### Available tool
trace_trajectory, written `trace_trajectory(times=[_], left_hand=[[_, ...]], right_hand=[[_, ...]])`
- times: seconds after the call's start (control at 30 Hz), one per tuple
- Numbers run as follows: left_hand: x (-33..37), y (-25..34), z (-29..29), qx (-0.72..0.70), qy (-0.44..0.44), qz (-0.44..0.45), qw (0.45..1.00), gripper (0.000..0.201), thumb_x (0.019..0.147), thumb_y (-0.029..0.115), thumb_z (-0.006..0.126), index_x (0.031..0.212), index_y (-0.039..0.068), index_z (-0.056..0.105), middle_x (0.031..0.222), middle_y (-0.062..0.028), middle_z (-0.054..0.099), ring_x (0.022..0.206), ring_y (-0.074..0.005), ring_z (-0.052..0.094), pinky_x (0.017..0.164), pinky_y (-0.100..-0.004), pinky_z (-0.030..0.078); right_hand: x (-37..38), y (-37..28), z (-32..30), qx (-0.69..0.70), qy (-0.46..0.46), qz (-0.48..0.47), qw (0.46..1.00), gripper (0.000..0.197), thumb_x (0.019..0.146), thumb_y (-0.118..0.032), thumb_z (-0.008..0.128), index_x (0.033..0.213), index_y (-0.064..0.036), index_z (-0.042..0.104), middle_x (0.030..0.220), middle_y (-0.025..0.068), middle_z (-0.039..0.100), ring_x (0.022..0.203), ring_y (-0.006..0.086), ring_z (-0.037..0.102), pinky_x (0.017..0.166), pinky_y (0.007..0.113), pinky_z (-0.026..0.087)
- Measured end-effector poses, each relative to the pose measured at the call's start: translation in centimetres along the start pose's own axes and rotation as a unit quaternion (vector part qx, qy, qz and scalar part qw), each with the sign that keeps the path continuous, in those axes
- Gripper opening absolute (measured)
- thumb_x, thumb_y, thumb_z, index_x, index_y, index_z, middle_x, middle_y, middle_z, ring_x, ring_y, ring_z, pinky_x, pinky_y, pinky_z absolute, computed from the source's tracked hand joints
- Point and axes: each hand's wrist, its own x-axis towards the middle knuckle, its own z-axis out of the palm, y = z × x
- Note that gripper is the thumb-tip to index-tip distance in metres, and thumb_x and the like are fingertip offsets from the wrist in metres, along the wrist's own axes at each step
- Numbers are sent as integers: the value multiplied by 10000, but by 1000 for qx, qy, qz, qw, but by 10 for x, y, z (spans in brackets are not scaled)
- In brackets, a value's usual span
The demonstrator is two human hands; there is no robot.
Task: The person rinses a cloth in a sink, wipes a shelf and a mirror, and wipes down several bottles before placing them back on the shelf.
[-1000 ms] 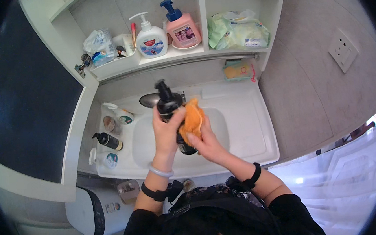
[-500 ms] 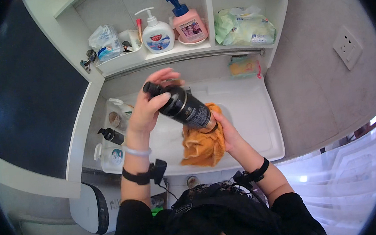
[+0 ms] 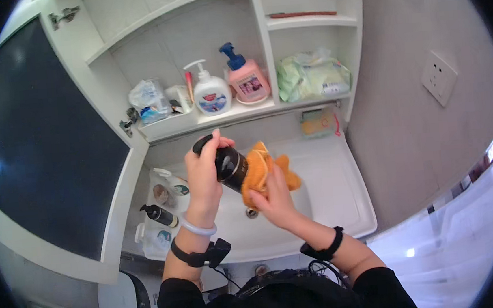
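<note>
Tilted above the white sink basin (image 3: 336, 187) is a black pump bottle (image 3: 231, 168). My left hand (image 3: 203, 172) is wrapped round its pump end. An orange cloth (image 3: 255, 179) covers the bottle's lower end. My right hand (image 3: 275, 197) grips this cloth and presses it against the bottle, so the bottle's base is hidden. Below the cloth the metal drain (image 3: 252, 212) of the basin shows.
On the sink's left ledge stand a small black pump bottle (image 3: 160, 215) and a clear bottle (image 3: 159, 237). The open cabinet shelf holds a white pump bottle (image 3: 212, 94), a pink pump bottle (image 3: 248, 83) and a green wipes pack (image 3: 315, 76). A mirrored door (image 3: 49, 152) hangs open at left.
The cloth has come up around the bottle's lower end, where it hung below before. My right hand has moved left and lower, over the cloth. The view has tilted upward, showing more cabinet.
</note>
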Motion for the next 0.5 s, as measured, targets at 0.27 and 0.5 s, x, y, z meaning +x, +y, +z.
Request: trace_trajectory(times=[0.27,0.5], left_hand=[[68,64,-25,-163,-138,-83,974,260,837,255,553,706,30,547,780,-134,615,720,-215,607,621,-307,503],[84,106,12,58,-60,198,977,846,657,124,766,1273,-15,203,1031,-114,486,931,-166,529,805,-282,453]], right_hand=[[33,9,-11,561,-150,133,803,812,708,-196,685,1341,-35,204,1284,104,373,1195,202,377,997,348,311],[129,-60,-25,443,20,39,896,731,698,-93,691,1303,-2,289,1163,82,454,1083,190,457,938,333,362]])
